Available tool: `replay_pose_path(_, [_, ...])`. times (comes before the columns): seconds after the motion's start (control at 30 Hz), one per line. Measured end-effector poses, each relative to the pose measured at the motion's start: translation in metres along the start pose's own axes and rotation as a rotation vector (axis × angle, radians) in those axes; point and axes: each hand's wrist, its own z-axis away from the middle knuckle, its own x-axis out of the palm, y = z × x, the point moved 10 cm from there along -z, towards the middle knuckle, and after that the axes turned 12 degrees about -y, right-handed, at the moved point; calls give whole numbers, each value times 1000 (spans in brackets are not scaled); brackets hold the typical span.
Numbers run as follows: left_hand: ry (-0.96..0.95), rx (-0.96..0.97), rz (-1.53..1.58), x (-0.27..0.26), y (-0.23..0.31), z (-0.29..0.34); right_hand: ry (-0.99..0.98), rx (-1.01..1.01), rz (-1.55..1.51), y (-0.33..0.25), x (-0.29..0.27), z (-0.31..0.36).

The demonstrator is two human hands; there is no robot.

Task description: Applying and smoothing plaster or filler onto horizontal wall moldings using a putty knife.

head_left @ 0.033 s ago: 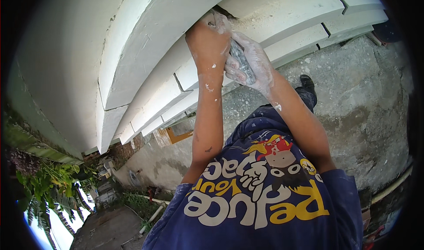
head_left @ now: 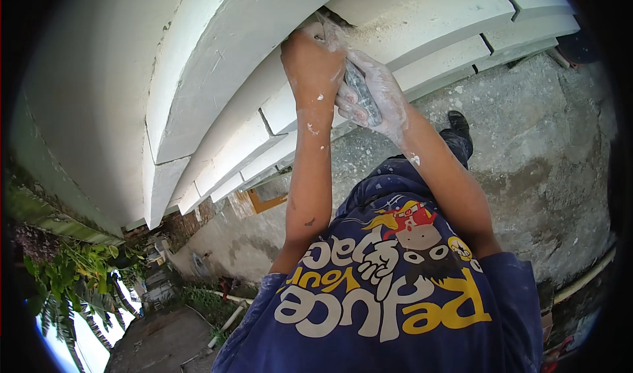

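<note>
My right hand (head_left: 389,99), coated in white dust, is wrapped round the long grey body of a dusty hand tool (head_left: 364,95). Its exact kind cannot be made out. My left hand (head_left: 312,66) is closed in a fist at the far end of the same tool, with most of its fingers hidden. White powder covers the skin around the tool's far end. Both hands are up against a dark gap (head_left: 337,17) between the white mouldings, beneath the large curved white ledge (head_left: 231,63).
Stepped white mouldings (head_left: 455,27) with dark joints run beyond my hands. Far below lies stained grey concrete (head_left: 527,169), where a black shoe (head_left: 459,125) shows. A yellow-brown frame (head_left: 270,203) lies left of my forearm; green plants (head_left: 79,267) grow at the lower left.
My left fist has shifted very slightly to the right at the tool's far end. My right hand keeps its place and grip.
</note>
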Motion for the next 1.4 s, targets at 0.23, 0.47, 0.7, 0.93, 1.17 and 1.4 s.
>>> replay_pose_path(0.23, [-187,-156,-4,27,2,-3,-6,-57,-87,-6,-18,12])
replay_pose_path(0.47, [-199,-226,84,26,2,12,276,29,209,-7,-28,36])
replay_pose_path(0.7, [-80,-173,134,30,-2,18,485,-71,1656,-57,-6,59])
replay_pose_path(0.93, [-131,-35,359,31,-18,21,561,21,1792,-66,7,50])
replay_pose_path(1.17, [-152,-210,632,48,-105,29,557,-217,1920,-56,40,34])
replay_pose_path(1.4, [-227,-171,525,49,-102,27,592,-465,1911,-44,54,14])
